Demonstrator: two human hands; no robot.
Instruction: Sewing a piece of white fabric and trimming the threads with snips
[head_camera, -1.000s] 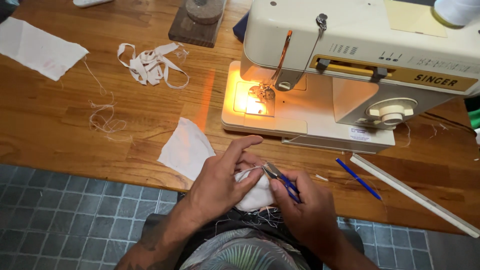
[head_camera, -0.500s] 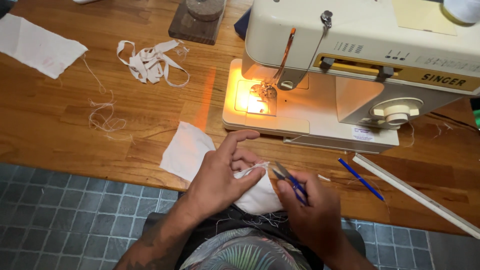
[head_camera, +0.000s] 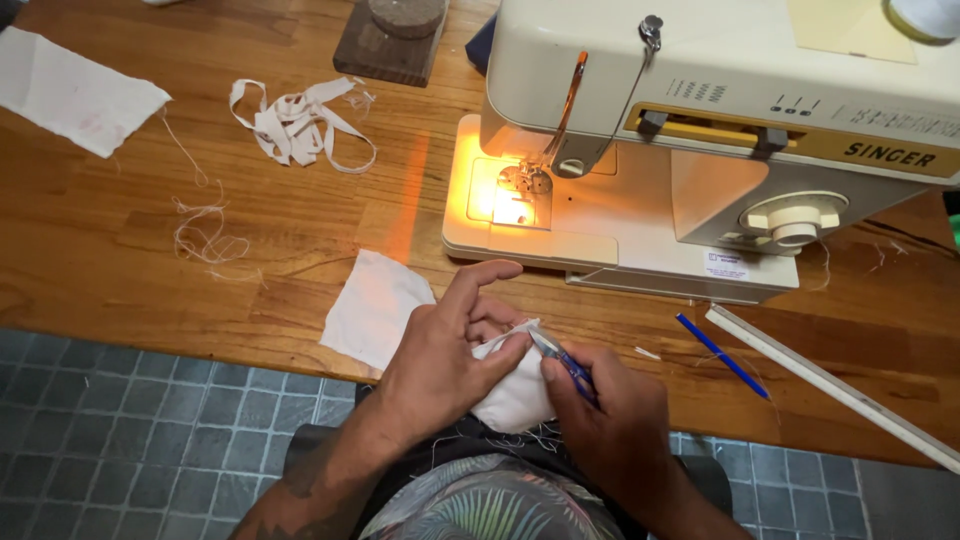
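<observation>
My left hand (head_camera: 445, 355) pinches a small piece of white cloth (head_camera: 515, 395) at the wooden table's front edge, over my lap. My right hand (head_camera: 610, 420) grips small blue-handled snips (head_camera: 562, 360), whose metal tips touch the cloth's top edge right beside my left fingers. A second flat white cloth square (head_camera: 375, 308) lies on the table just left of my left hand. The cream sewing machine (head_camera: 700, 130) stands behind my hands with its needle lamp lit.
A tangle of white cloth strips (head_camera: 295, 125) and loose threads (head_camera: 205, 230) lie at the left, a larger white cloth (head_camera: 75, 95) at the far left. A blue pen (head_camera: 722, 355) and a white ruler (head_camera: 835, 390) lie at the right. A dark wooden block (head_camera: 390, 40) sits behind.
Both hands have stayed at the table edge; the snips' tips have shifted slightly along the cloth's top edge and my left fingers have closed in on the cloth.
</observation>
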